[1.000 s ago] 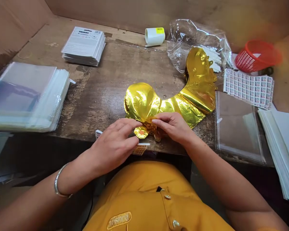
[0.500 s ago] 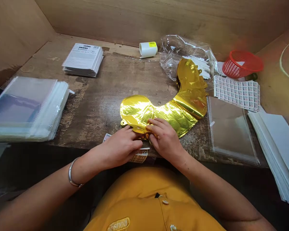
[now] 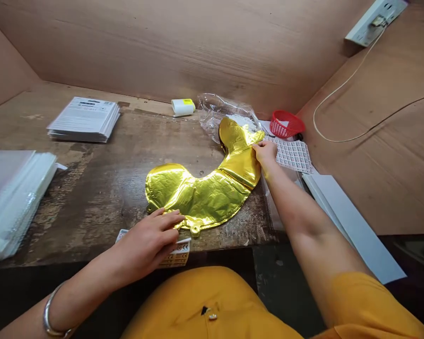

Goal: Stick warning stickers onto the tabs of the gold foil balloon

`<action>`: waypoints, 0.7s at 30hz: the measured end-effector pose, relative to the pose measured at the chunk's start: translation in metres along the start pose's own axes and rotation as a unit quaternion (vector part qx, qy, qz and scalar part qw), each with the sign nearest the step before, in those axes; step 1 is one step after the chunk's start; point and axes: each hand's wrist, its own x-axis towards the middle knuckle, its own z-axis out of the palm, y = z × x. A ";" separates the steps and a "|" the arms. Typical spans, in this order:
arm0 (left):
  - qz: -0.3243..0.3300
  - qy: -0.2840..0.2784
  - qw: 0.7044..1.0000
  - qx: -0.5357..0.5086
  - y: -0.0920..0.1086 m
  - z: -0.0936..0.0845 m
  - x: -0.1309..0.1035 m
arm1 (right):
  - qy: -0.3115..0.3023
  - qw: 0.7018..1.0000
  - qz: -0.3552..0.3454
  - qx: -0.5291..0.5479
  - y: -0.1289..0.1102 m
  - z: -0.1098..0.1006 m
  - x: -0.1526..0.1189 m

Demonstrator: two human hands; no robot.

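Observation:
A flat, curved gold foil balloon point(image 3: 212, 195) with small tabs along its edge lies across the table, its far right end folded over in layers. My left hand point(image 3: 146, 245) rests on its near left edge, fingers stretched out over the foil. Partly under that hand, a sheet of small CE labels point(image 3: 179, 254) sits at the table's front edge. My right hand point(image 3: 266, 154) is at the right edge of the balloon, thumb and fingers pinched on the foil there.
Clear plastic sleeves point(image 3: 14, 197) are piled at the left, with a stack of printed cards point(image 3: 85, 117) behind. Along the back are a white roll point(image 3: 183, 107), a clear bag point(image 3: 212, 106) and a red basket point(image 3: 286, 125). A sticker sheet point(image 3: 293, 153) and white cards point(image 3: 353, 216) lie right.
My right hand has moved from the balloon's near left part to its far right edge. My left hand stays at the near edge, its fingers now straighter. The view has shifted right and up.

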 end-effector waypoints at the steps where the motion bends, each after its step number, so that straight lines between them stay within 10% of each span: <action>1: 0.001 0.002 1.000 0.000 -0.001 0.000 0.000 | 0.013 1.000 0.014 -0.013 -0.002 -0.002 0.000; 6: 0.000 -0.021 0.999 -0.024 -0.002 -0.004 0.002 | 0.021 0.999 -0.027 -0.019 -0.065 -0.015 -0.060; 11: -0.084 0.004 0.991 -0.103 0.015 -0.020 0.005 | -0.401 0.881 -0.224 0.117 -0.136 -0.043 -0.197; 15: -0.213 -0.019 0.959 -0.187 0.026 -0.030 0.003 | -0.476 0.859 -0.131 0.136 -0.139 -0.046 -0.247; 21: -0.288 -0.058 0.920 -0.260 0.023 -0.035 -0.005 | -0.521 0.830 -0.011 0.199 -0.123 -0.037 -0.243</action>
